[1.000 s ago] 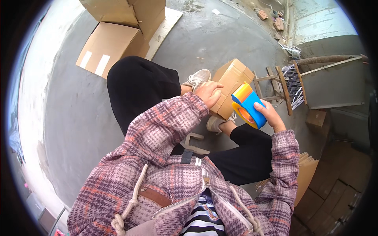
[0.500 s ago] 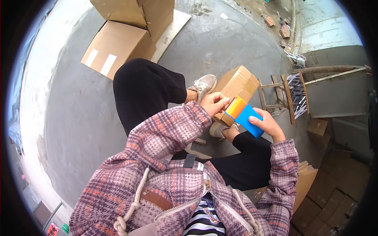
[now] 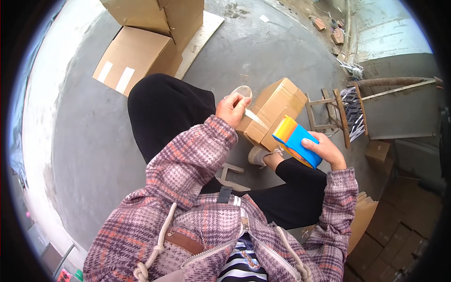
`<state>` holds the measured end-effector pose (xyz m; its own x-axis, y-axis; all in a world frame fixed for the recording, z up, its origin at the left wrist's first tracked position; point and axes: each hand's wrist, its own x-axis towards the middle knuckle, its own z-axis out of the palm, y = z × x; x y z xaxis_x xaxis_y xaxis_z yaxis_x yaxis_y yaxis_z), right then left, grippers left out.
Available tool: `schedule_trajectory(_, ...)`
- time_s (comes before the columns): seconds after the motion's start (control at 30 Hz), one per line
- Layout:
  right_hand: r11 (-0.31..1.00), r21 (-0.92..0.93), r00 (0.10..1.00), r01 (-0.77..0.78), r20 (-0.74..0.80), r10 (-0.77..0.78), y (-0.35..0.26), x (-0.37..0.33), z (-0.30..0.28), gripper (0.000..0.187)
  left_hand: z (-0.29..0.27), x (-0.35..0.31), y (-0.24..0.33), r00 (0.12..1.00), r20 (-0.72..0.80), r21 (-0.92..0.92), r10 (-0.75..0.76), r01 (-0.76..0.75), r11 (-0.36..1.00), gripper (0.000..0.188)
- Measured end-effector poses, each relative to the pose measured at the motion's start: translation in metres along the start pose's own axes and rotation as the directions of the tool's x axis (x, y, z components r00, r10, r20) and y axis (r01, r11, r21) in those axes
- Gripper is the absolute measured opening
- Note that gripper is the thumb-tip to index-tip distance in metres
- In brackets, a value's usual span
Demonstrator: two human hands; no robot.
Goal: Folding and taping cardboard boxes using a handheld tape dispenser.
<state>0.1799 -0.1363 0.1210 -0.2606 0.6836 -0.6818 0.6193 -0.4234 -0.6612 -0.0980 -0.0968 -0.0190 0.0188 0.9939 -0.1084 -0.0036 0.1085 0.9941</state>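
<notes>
In my right hand (image 3: pixel 324 149) is a blue and yellow tape dispenser (image 3: pixel 300 141), gripped around its blue body with the thumb on top. My left hand (image 3: pixel 232 109) is closed in a pinch on the end of a pale strip of tape (image 3: pixel 256 118). The strip stretches from my fingers toward the dispenser's yellow end, over a brown cardboard box (image 3: pixel 284 101). That box stands between my feet, closed, with creases along its top. Whether the tape touches the cardboard I cannot tell.
Larger cardboard boxes (image 3: pixel 136 56) stand at the far left on a pale board (image 3: pixel 199 40). To the right are a wooden stool with a woven seat (image 3: pixel 352 113) and a grey metal bin (image 3: pixel 404 113). Flattened cardboard (image 3: pixel 364 216) leans by my right elbow.
My left hand has moved left and up, away from the dispenser, drawing out the tape strip. The dispenser in my right hand has shifted slightly right and tilted.
</notes>
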Motion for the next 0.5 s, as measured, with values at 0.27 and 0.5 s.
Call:
schedule_trajectory(0.27,0.989,-0.1,0.992,-0.111,-0.073,0.104,0.014,0.021,0.01,0.06,-0.002,0.023,-0.047,0.983,0.106,-0.049,-0.15,0.156,0.987,0.015)
schedule_trajectory(0.5,0.984,-0.054,0.984,-0.168,-0.067,0.165,-0.001,0.032,0.018,0.056,0.005,0.022,-0.081,0.976,0.124,-0.144,-0.177,0.194,0.97,0.016)
